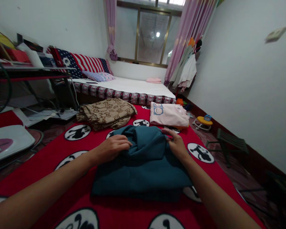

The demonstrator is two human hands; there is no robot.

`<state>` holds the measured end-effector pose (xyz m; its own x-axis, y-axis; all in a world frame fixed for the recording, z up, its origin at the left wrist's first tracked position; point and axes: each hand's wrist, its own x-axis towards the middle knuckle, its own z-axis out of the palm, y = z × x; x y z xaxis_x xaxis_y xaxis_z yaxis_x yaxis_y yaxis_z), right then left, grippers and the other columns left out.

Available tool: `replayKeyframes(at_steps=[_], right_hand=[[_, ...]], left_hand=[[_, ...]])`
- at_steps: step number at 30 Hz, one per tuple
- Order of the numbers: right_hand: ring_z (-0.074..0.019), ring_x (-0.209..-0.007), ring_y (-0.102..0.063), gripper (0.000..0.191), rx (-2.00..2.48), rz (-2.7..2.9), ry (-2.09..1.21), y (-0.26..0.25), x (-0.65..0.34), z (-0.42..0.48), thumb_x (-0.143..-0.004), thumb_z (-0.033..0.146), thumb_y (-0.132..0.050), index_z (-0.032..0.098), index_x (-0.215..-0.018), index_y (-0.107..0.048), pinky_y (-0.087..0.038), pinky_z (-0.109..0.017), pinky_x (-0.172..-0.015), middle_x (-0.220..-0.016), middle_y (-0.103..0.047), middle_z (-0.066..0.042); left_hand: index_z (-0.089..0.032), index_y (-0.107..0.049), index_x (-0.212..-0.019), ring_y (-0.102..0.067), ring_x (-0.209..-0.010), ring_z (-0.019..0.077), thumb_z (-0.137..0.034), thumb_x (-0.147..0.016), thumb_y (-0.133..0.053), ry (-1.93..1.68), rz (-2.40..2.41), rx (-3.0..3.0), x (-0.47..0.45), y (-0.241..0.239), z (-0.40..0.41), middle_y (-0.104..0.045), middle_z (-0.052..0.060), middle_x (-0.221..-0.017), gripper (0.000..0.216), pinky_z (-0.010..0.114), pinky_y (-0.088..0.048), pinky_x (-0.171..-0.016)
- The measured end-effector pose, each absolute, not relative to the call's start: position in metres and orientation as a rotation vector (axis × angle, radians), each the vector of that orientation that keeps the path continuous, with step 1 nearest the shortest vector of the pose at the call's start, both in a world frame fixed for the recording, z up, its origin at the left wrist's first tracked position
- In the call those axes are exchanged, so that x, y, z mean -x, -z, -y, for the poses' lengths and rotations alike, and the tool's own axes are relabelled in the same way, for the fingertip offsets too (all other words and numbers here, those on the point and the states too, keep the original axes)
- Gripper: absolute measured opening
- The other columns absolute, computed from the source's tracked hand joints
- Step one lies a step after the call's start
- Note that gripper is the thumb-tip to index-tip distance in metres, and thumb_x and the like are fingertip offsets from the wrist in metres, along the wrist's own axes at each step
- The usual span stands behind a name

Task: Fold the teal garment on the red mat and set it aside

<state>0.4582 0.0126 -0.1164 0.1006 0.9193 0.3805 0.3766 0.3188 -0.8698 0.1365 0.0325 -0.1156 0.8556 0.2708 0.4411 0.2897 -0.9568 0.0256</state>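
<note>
A dark teal garment (140,175) lies partly folded on the red blanket in front of me, its far part bunched up in loose folds. My left hand (115,146) is closed on the left side of that bunched cloth, with the fingers curled over it. At the right side, my right hand (175,141) pinches the edge of the fabric between thumb and fingers. Just beyond the teal garment lie a folded brown patterned cloth (107,113) to the left and a folded pale pink shirt (168,114) to the right.
The red blanket (50,187) has white circles with black figures. A bed (133,84) stands below the window. To the left are a cluttered desk (30,71) and a chair (11,143). A dark folding stool (231,143) and a yellow stool (203,121) stand on the right.
</note>
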Motion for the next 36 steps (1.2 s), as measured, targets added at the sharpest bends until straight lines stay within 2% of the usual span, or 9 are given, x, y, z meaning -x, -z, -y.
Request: replayKeyframes(at_steps=[3, 6, 8, 11, 15, 20, 24, 29, 36], right_hand=[[-0.0202, -0.077, -0.067, 0.035, 1.38, 1.142, -0.946, 0.112, -0.45, -0.037, -0.075, 0.038, -0.061, 0.019, -0.103, -0.069, -0.052, -0.035, -0.072, -0.087, -0.074, -0.006], [-0.018, -0.076, -0.065, 0.05, 1.317, 1.252, -1.097, 0.102, -0.441, -0.048, -0.06, 0.034, -0.076, 0.021, -0.108, -0.07, -0.051, -0.03, -0.07, -0.09, -0.074, -0.003], [-0.0186, -0.081, -0.065, 0.048, 1.24, 1.437, -1.05, 0.096, -0.437, -0.042, -0.054, 0.025, -0.078, 0.021, -0.102, -0.073, -0.05, -0.03, -0.076, -0.091, -0.074, -0.001], [-0.0201, -0.087, -0.065, 0.024, 1.238, 1.412, -0.678, 0.092, -0.438, -0.013, -0.067, 0.028, -0.068, 0.02, -0.088, -0.077, -0.048, -0.033, -0.084, -0.09, -0.074, -0.003], [-0.0221, -0.095, -0.065, 0.027, 1.286, 1.193, -0.269, 0.095, -0.451, 0.047, -0.077, 0.031, -0.062, 0.022, -0.098, -0.076, -0.047, -0.034, -0.087, -0.099, -0.074, -0.004], [-0.0216, -0.077, -0.067, 0.03, 1.494, 1.185, -0.592, 0.078, -0.467, 0.085, -0.069, 0.036, -0.072, 0.02, -0.093, -0.078, -0.05, -0.029, -0.064, -0.086, -0.075, -0.006], [-0.016, -0.06, -0.063, 0.041, 1.441, 1.055, -0.697, 0.061, -0.477, 0.038, -0.064, 0.032, -0.072, 0.018, -0.103, -0.074, -0.048, -0.025, -0.051, -0.083, -0.074, -0.007], [-0.0245, -0.089, -0.068, 0.047, 1.475, 1.089, -0.494, 0.091, -0.482, -0.032, -0.061, 0.025, -0.066, 0.015, -0.106, -0.069, -0.055, -0.039, -0.08, -0.101, -0.072, -0.011], [-0.0271, -0.119, -0.053, 0.062, 1.438, 1.597, -0.041, 0.133, -0.488, -0.028, -0.059, 0.01, -0.049, 0.017, -0.119, -0.063, -0.043, -0.045, -0.103, -0.126, -0.059, -0.013]], left_hand=[[-0.022, -0.064, -0.101, -0.058, -0.109, 0.019, -0.004, -0.087, -0.036, 0.699, 0.479, 3.017, -0.137, 0.115, -0.034, -0.069, 0.005, -0.113, 0.035, 0.033, -0.046, -0.096], [-0.022, -0.064, -0.105, -0.056, -0.116, 0.0194, -0.005, -0.087, -0.036, 0.71, 0.533, 3.022, -0.136, 0.115, -0.034, -0.069, 0.006, -0.114, 0.037, 0.033, -0.046, -0.097], [-0.021, -0.064, -0.108, -0.059, -0.113, 0.02, -0.007, -0.087, -0.038, 0.723, 0.556, 3.003, -0.134, 0.115, -0.034, -0.068, 0.008, -0.115, 0.037, 0.033, -0.048, -0.095], [-0.02, -0.064, -0.109, -0.063, -0.105, 0.0194, -0.009, -0.088, -0.04, 0.799, 0.596, 2.995, -0.13, 0.116, -0.034, -0.069, 0.008, -0.111, 0.033, 0.033, -0.048, -0.092], [-0.02, -0.064, -0.104, -0.064, -0.098, 0.0186, -0.013, -0.088, -0.046, 0.979, 0.796, 2.986, -0.126, 0.118, -0.031, -0.071, 0.005, -0.102, 0.025, 0.032, -0.048, -0.09], [-0.02, -0.063, -0.099, -0.065, -0.089, 0.0183, -0.023, -0.085, -0.056, 1.088, 1.045, 2.985, -0.134, 0.097, -0.045, -0.07, 0.002, -0.096, 0.016, 0.029, -0.048, -0.081], [-0.021, -0.06, -0.11, -0.063, -0.092, 0.0189, -0.027, -0.08, -0.064, 1.188, 1.233, 2.942, -0.165, 0.077, -0.087, -0.068, 0.001, -0.101, 0.031, 0.028, -0.048, -0.082], [-0.019, -0.056, -0.126, -0.055, -0.114, 0.029, -0.025, -0.072, -0.074, 0.859, 1.737, 2.578, -0.209, 0.093, -0.118, -0.059, 0.012, -0.122, 0.057, 0.039, -0.045, -0.094], [-0.023, -0.071, -0.108, -0.052, -0.121, 0.0261, -0.028, -0.086, -0.06, 0.889, 1.48, 2.609, -0.212, 0.123, -0.098, -0.058, 0.009, -0.129, 0.025, 0.041, -0.038, -0.106]])
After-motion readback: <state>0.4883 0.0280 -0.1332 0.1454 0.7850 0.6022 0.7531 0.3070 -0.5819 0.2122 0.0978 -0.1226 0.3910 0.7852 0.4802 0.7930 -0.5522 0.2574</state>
